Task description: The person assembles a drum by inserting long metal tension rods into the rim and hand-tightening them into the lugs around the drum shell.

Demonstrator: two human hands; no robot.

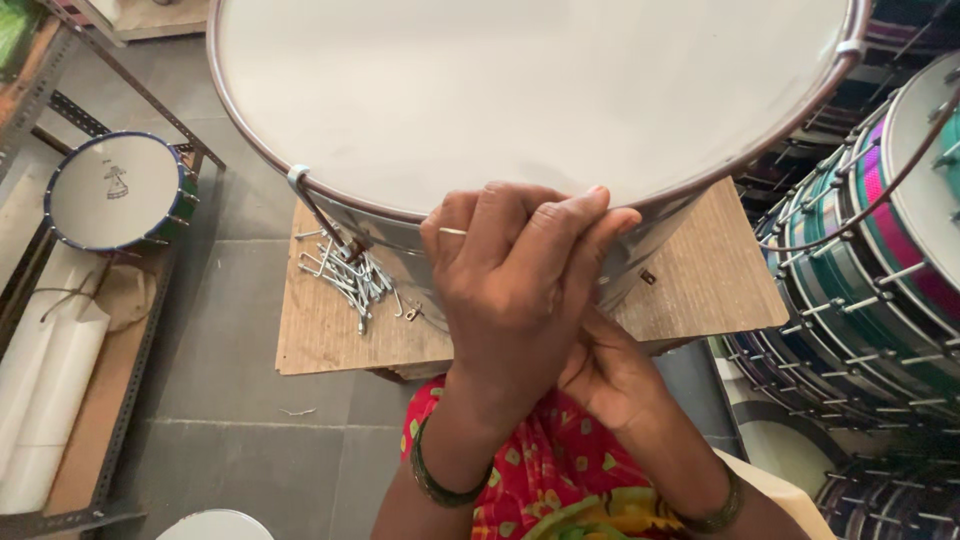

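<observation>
Both hands (540, 300) clamped together on drum (520, 90) rim; hooks (350, 275) beside; stacked drums (880, 250) right

Grey tiled floor (240, 330), metal rack (60, 120) left, stacked drums (880, 280) right

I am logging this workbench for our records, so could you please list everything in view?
large drum: one, white head with a brown rim, on the board at centre
wooden board: one, brown, under the large drum
metal hooks: a pile, silver, on the board left of the hands
small drum: one, white head with a blue rim, on the left rack
stacked drums: several, green, purple and white with metal rods, at right
white rolls: a few, on the left rack
left hand: at the drum's near rim, over the right
right hand: beneath the left hand, against the drum's side
</observation>
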